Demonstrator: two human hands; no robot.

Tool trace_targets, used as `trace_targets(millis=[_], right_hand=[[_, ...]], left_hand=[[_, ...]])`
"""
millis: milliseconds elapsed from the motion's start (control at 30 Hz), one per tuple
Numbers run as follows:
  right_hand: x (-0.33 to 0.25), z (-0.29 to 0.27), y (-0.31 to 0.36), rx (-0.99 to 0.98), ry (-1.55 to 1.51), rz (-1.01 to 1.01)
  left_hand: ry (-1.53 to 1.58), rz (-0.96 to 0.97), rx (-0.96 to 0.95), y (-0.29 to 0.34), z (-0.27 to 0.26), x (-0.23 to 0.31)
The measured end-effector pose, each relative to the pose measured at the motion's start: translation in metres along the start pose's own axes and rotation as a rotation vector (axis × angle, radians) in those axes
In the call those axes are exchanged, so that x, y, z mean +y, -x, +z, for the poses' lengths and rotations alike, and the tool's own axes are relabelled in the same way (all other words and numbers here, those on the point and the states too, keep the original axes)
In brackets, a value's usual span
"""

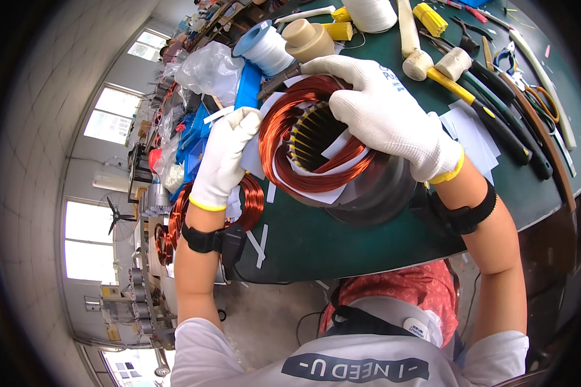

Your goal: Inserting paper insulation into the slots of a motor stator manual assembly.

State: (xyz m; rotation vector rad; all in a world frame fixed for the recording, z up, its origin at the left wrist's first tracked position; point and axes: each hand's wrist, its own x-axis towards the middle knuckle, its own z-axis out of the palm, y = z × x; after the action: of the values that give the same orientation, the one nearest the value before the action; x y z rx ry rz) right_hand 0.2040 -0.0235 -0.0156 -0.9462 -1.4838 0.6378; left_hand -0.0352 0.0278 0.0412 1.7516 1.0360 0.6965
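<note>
A motor stator (381, 190) stands on the green-topped table, its bore facing up towards me. Copper wire windings (281, 138) ring its upper end, and white insulating paper (313, 195) shows around them. My right hand (394, 116), in a white knit glove, grips the winding's far right side, with the thumb over the inner edge. Yellow-edged slots (297, 132) line the bore. My left hand (223, 158), gloved alike, is closed beside the stator's left side, next to the paper; what its fingers pinch is hidden.
Loose copper coils (252, 203) lie under my left wrist. White paper strips (259, 248) are scattered nearby. Behind the stator stand a wire spool (265, 46) and a beige stepped cylinder (308, 40). Mallets (455, 63), scissors (541, 103) and white sheets (474, 138) lie at right.
</note>
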Motion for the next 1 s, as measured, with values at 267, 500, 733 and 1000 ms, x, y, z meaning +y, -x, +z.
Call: trace_targets(millis=[267,500,733,1000], right_hand=[[-0.005,-0.005,-0.004,-0.06,-0.057,0.039],[-0.005,-0.002,-0.003,-0.089,-0.017,0.048],[-0.008,-0.001,-0.001,-0.019,-0.124,0.087],[-0.003,-0.006,-0.002,-0.079,-0.026,0.046]], left_hand=[[-0.323,0.103,0.163,-0.001,0.012,0.015],[-0.477,0.002,0.097,0.0,0.005,0.031],[-0.386,0.004,0.034,-0.008,0.004,0.03],[-0.335,0.007,0.088,-0.007,0.016,0.033]])
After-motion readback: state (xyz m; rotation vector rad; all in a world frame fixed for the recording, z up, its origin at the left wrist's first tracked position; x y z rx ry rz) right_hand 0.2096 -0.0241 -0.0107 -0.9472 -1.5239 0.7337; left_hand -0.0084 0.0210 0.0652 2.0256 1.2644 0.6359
